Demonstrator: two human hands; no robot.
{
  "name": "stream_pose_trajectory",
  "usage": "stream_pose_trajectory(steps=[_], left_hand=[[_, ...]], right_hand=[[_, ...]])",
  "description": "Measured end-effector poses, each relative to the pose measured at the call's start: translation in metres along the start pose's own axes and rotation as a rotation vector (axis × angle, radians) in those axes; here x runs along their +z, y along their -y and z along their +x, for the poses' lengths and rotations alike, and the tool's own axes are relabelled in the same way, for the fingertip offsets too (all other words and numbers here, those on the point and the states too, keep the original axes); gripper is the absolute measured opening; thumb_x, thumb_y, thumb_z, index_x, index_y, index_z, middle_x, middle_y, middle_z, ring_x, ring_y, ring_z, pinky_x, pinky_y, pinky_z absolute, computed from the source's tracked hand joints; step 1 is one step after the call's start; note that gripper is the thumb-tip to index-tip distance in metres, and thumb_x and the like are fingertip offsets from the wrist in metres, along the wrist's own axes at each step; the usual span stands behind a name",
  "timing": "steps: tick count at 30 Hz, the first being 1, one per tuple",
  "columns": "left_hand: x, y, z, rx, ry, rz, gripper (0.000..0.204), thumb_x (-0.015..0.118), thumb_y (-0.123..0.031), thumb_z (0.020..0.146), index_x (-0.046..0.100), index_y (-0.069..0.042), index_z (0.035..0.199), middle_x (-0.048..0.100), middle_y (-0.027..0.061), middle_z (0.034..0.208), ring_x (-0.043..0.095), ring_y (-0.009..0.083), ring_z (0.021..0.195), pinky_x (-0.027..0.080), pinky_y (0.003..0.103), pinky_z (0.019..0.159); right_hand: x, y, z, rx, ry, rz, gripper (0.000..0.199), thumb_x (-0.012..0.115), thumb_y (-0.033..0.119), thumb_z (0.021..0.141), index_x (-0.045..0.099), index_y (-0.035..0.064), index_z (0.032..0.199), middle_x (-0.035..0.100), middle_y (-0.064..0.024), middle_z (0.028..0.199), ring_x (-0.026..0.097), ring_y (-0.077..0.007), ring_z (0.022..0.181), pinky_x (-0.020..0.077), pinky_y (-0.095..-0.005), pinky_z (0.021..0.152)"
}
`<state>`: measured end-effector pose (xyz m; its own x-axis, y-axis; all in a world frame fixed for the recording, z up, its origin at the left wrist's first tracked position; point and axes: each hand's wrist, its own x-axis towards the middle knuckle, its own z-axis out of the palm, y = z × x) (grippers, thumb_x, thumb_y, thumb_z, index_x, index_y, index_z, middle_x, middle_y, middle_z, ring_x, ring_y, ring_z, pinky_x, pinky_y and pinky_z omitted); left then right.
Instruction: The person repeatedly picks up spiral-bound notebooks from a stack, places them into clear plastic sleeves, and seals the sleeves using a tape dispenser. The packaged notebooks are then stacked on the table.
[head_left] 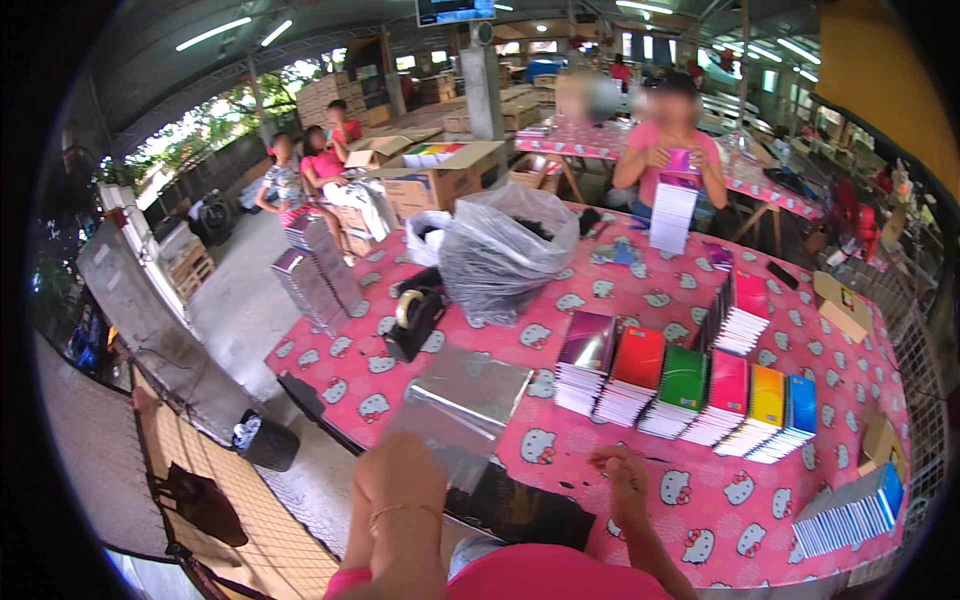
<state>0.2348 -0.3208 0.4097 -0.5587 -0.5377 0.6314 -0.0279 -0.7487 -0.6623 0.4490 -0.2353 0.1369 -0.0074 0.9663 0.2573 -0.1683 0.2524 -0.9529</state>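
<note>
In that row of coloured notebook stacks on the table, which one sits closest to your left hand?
The purple stack at the row's left end, beside the red stack. It lies nearest the left hand; the blue stack is farthest.

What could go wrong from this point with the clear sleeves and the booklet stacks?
The left hand rests on the clear plastic sleeves, which overhang the table edge and might slide off. The right hand works near the leaning coloured booklet stacks; a nudge could topple them.
</note>
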Motion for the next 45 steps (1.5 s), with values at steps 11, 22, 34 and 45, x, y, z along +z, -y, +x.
stream_pose_trajectory(steps=[11,22,34,45], left_hand=[[-0.050,-0.001,-0.146,-0.941,0.764,0.247,0.033,0.060,-0.017,0.094,0.061,-0.004,0.124,0.060,0.0157,0.118,0.060,0.0290,0.103,0.049,0.040,0.091],[-0.042,-0.205,-0.442,-1.456,1.403,-0.252,0.031,0.056,-0.025,0.097,0.060,-0.004,0.119,0.058,0.0211,0.118,0.055,0.0394,0.109,0.045,0.048,0.095],[0.081,-0.041,-0.430,-1.057,1.181,0.190,0.061,0.069,-0.015,0.085,0.047,-0.002,0.140,0.040,0.0241,0.144,0.041,0.0416,0.132,0.037,0.053,0.106],[0.121,-0.023,-0.503,-0.826,1.358,0.073,0.025,0.059,-0.013,0.085,0.063,-0.002,0.108,0.066,0.0108,0.102,0.064,0.0268,0.102,0.047,0.045,0.096]], right_hand=[[-0.031,-0.019,-0.013,0.089,-0.131,-0.020,0.025,0.055,0.018,0.100,0.063,0.0006,0.115,0.065,-0.0098,0.108,0.060,-0.0177,0.101,0.0463,-0.0330,0.091],[-0.121,-0.138,-0.119,0.115,-0.157,-1.162,0.047,0.069,0.010,0.077,0.060,0.0011,0.123,0.058,-0.0218,0.123,0.055,-0.0415,0.112,0.0475,-0.0490,0.088],[-0.235,0.029,-0.038,0.049,-0.857,-1.644,0.082,0.056,-0.005,0.073,0.041,0.0164,0.150,0.029,-0.0173,0.158,0.030,-0.0414,0.144,0.0319,-0.0567,0.112],[-0.313,0.071,-0.041,-0.021,-0.750,-1.695,0.039,0.060,0.001,0.086,0.064,0.0103,0.123,0.063,-0.0136,0.113,0.059,-0.0343,0.110,0.0449,-0.0458,0.090]])
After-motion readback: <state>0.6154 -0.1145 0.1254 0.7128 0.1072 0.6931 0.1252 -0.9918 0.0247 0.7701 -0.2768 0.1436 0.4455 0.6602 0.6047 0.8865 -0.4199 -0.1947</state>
